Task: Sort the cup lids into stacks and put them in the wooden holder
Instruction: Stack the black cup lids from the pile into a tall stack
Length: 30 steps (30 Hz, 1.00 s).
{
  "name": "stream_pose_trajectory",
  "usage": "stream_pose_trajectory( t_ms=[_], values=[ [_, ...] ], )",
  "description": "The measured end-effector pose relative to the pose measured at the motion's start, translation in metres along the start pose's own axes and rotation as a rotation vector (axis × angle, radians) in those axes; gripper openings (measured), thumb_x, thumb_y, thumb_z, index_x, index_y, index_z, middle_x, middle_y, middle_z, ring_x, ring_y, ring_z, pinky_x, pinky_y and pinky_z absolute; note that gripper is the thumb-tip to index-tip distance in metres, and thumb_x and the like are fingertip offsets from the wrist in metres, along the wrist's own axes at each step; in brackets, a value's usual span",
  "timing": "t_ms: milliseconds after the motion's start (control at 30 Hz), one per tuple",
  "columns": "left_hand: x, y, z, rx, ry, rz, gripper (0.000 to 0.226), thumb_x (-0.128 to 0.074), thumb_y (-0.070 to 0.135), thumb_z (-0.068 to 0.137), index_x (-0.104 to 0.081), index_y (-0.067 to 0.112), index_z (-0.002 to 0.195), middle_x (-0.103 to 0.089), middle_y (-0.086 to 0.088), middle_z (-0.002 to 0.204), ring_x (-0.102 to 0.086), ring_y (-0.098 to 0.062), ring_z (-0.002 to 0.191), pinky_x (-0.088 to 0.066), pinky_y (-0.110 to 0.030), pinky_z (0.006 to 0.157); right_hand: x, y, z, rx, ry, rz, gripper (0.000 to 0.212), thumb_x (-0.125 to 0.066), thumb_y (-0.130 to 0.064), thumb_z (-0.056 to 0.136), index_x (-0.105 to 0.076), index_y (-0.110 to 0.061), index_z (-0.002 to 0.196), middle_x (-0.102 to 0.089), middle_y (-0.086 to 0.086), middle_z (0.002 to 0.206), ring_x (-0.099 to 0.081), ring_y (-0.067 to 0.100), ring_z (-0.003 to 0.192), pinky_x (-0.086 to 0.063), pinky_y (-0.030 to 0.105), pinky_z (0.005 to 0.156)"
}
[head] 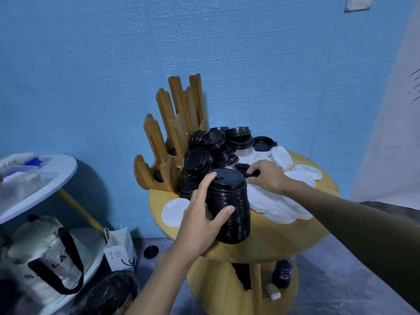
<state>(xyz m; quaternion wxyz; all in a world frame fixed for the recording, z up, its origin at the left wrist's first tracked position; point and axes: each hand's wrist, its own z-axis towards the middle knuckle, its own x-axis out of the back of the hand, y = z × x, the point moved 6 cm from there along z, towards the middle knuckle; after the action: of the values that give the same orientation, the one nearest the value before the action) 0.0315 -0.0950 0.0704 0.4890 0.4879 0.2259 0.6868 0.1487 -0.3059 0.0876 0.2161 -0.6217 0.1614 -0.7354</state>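
Note:
A tall stack of black lids (231, 205) stands near the front of the round wooden table (284, 237). My left hand (202, 214) grips the stack from its left side, thumb on the front. My right hand (266, 176) reaches behind the stack and pinches a loose black lid (244, 169). More black lids (218, 146) lie heaped at the back of the table. White lids (272, 201) spread over the right side, and one white lid (173, 211) lies at the left edge. The wooden holder (172, 137) stands at the table's back left, its slots mostly hidden.
A black lid (150, 251) lies on the floor left of the table. A paper bag (121, 248) and a tote bag (47, 253) sit beneath a white side table (38, 185) at left. A dark bottle (281, 273) stands on the table's lower shelf. A blue wall is behind.

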Motion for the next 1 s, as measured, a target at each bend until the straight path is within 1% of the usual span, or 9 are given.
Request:
stream_pose_trajectory(
  t_ms=[200,300,367,433,567,667,733,800,1000],
  values=[
    [0.000,0.000,0.000,-0.007,-0.002,0.000,0.075,-0.072,0.044,0.086,-0.024,0.065,0.140,-0.042,0.017,0.147,-0.044,0.001,0.132,-0.041,-0.039,0.112,0.008,0.001,-0.005,0.021,0.075,0.066,0.013,-0.067,-0.016,0.083,-0.060,-0.023,0.076,-0.068,-0.002,0.091,-0.060,0.021,0.093,-0.041,0.044,0.095],
    [0.000,0.000,0.000,-0.010,-0.002,0.001,0.075,-0.072,0.040,0.088,-0.024,0.064,0.140,-0.043,0.016,0.146,-0.044,-0.001,0.132,-0.041,-0.040,0.112,0.026,-0.012,-0.017,0.119,0.152,0.280,0.016,-0.068,-0.009,0.085,-0.058,-0.019,0.077,-0.064,-0.001,0.081,-0.060,0.017,0.080,-0.047,0.025,0.078],
    [0.000,0.000,0.000,-0.009,0.003,0.005,0.075,-0.072,0.039,0.089,-0.024,0.064,0.140,-0.044,0.016,0.145,-0.045,-0.001,0.131,-0.042,-0.039,0.111,0.041,-0.023,-0.028,0.183,0.214,0.437,0.019,-0.067,-0.003,0.086,-0.054,-0.016,0.081,-0.055,-0.005,0.071,-0.050,0.006,0.065,-0.041,0.012,0.063],
    [-0.001,0.001,-0.001,-0.007,0.008,0.008,0.075,-0.073,0.038,0.089,-0.024,0.064,0.140,-0.044,0.016,0.144,-0.045,0.000,0.131,-0.042,-0.039,0.111,0.055,-0.033,-0.041,0.233,0.285,0.554,0.022,-0.064,0.000,0.086,-0.049,-0.016,0.086,-0.046,-0.007,0.065,-0.042,0.000,0.054,-0.038,0.011,0.059],
    [0.000,0.000,-0.001,-0.001,0.010,0.013,0.076,-0.073,0.037,0.089,-0.024,0.065,0.140,-0.045,0.017,0.142,-0.046,-0.001,0.130,-0.042,-0.040,0.111,0.079,-0.051,-0.063,0.278,0.389,0.772,0.028,-0.059,0.009,0.083,-0.049,-0.012,0.101,-0.050,-0.005,0.078,-0.051,0.002,0.062,-0.043,0.012,0.064],
    [0.000,0.001,-0.001,-0.004,0.009,0.008,0.076,-0.073,0.038,0.089,-0.023,0.065,0.140,-0.043,0.018,0.144,-0.045,0.000,0.131,-0.041,-0.039,0.112,0.082,-0.058,-0.064,0.221,0.423,0.835,0.030,-0.057,0.008,0.083,-0.058,-0.019,0.094,-0.057,-0.008,0.087,-0.055,0.013,0.075,-0.047,0.025,0.071],
    [0.000,0.002,-0.002,-0.001,0.007,-0.008,0.078,-0.073,0.038,0.089,-0.022,0.064,0.141,-0.040,0.019,0.147,-0.043,0.001,0.133,-0.040,-0.038,0.113,0.071,-0.059,-0.062,0.123,0.332,0.853,0.028,-0.055,0.007,0.086,-0.064,-0.020,0.087,-0.063,-0.004,0.092,-0.058,0.016,0.082,-0.052,0.030,0.075],
    [0.000,0.003,-0.003,-0.001,0.007,-0.022,0.082,-0.074,0.038,0.088,-0.018,0.064,0.143,-0.040,0.027,0.146,-0.044,0.002,0.132,-0.041,-0.035,0.112,0.054,-0.063,-0.063,0.054,0.144,0.875,0.025,-0.052,0.005,0.091,-0.067,-0.015,0.089,-0.066,0.004,0.102,-0.062,0.015,0.086,-0.055,0.023,0.072],
    [0.000,0.003,-0.003,0.021,0.013,-0.043,0.096,-0.076,0.035,0.087,-0.007,0.056,0.149,-0.039,0.052,0.129,-0.043,0.012,0.128,-0.040,-0.027,0.110,0.037,-0.073,-0.071,0.146,-0.111,0.662,0.015,-0.056,-0.012,0.096,-0.071,-0.013,0.098,-0.070,0.001,0.106,-0.062,0.009,0.096,-0.048,0.024,0.087]
  ],
)
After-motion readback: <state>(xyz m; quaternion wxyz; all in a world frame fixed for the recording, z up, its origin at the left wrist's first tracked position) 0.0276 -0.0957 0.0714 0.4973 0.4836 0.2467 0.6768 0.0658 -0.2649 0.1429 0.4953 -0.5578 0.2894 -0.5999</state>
